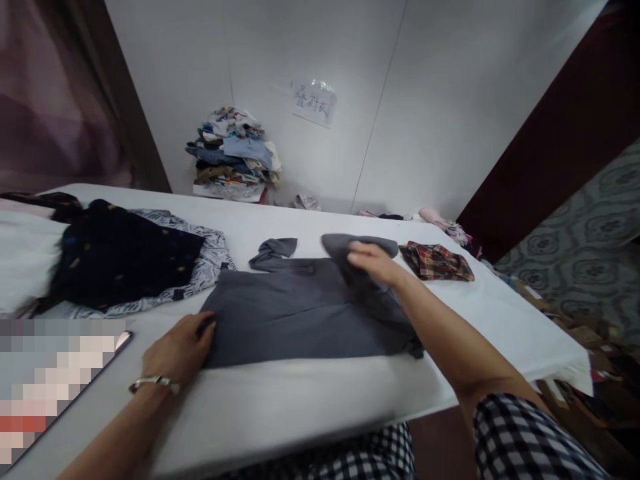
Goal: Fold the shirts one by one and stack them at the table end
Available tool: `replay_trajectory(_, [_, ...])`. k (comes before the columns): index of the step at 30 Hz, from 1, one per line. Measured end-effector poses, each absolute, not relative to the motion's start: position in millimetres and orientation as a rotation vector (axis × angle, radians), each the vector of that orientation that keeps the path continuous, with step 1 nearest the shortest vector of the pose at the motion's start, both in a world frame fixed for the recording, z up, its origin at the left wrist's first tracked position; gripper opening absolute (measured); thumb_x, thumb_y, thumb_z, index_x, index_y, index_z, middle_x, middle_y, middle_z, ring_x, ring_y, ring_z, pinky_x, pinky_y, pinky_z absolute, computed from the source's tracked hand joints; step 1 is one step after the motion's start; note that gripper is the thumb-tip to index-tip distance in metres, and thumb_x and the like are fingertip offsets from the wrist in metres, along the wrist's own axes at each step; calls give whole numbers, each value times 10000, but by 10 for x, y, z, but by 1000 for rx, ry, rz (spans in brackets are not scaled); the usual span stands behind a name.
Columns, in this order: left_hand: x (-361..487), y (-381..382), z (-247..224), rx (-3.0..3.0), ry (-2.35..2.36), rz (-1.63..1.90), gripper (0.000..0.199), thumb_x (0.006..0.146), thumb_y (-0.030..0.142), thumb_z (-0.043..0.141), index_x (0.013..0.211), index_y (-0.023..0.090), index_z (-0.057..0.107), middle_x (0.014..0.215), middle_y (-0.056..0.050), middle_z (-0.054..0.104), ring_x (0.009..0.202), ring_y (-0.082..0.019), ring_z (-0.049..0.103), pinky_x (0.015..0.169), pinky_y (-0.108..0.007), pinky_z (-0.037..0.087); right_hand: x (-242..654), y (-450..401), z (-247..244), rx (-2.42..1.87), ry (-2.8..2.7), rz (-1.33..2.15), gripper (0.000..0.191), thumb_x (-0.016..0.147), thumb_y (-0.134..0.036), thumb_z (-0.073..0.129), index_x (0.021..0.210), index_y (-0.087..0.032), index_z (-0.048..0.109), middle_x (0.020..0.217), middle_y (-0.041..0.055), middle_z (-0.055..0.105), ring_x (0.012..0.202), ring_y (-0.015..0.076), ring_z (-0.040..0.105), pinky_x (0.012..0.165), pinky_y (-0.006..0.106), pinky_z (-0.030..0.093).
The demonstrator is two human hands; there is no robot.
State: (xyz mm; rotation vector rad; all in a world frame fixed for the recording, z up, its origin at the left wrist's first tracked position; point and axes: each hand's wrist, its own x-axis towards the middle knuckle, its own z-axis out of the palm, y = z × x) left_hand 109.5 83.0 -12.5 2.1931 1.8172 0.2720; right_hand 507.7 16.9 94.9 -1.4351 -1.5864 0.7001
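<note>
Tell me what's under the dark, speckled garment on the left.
A white cloth with black print sticks out past the right and lower edges of the dark garment. The rest beneath is covered and can't be seen.

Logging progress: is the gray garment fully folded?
Partly: the gray garment has a strip jutting past its far edge and loose fabric at the right hand.

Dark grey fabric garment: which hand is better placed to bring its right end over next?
Probably the right hand, at that end of the dark grey fabric garment; the left hand is at its left edge.
</note>
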Motion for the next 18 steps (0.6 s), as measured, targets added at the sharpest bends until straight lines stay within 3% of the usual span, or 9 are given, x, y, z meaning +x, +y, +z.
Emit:
replay_trajectory(3, [1093, 817, -150, 2222, 1804, 331, 443, 890, 434, 360, 1215, 219, 571, 1295, -84, 581, 1096, -286, 587, 892, -406, 466, 4720, -78, 986, -1415, -1970, 874, 359, 793, -486, 623, 1030, -233, 715, 1023, 3, 715, 988, 218, 636, 919, 344, 481])
replay_trajectory(7, [1088, 752, -138, 2316, 1821, 385, 434, 905, 453, 339, 1195, 240, 582, 1250, -91, 591, 1011, -278, 612, 804, -386, 479, 4800, -422, 748, -1559, -1902, 665, 311, 878, -414, 518, 1044, -234, 709, 1104, 40, 697, 1059, 221, 621, 959, 401, 464])
replay_trajectory(10, [1195, 651, -14, 2553, 1787, 463, 428, 920, 444, 326, 1155, 212, 599, 1237, -112, 584, 1024, -294, 593, 829, -405, 450, 4938, -666, 492, -1661, -2036, 396, 342, 866, -395, 552, 1159, -256, 661, 1388, 58, 519, 1348, 274, 379, 1108, 517, 272])
replay_trajectory(13, [1502, 518, 171, 2722, 1523, 608, 422, 921, 436, 360, 1152, 175, 598, 1213, -118, 598, 1076, -275, 567, 896, -383, 425, 4931, -840, 310, -1725, -2201, 168, 459, 856, -401, 575, 1298, -279, 558, 1518, 42, 326, 1436, 285, 170, 1144, 567, 119])
replay_trajectory(18, [2332, 277, 354, 2741, 1087, 654, 415, 889, 463, 458, 1196, 211, 575, 1222, -93, 595, 1075, -235, 573, 904, -351, 436, 4939, -988, 144, -1753, -2092, 27, 341, 898, -315, 500, 1208, -245, 623, 1392, 66, 513, 1374, 263, 337, 1121, 550, 233])
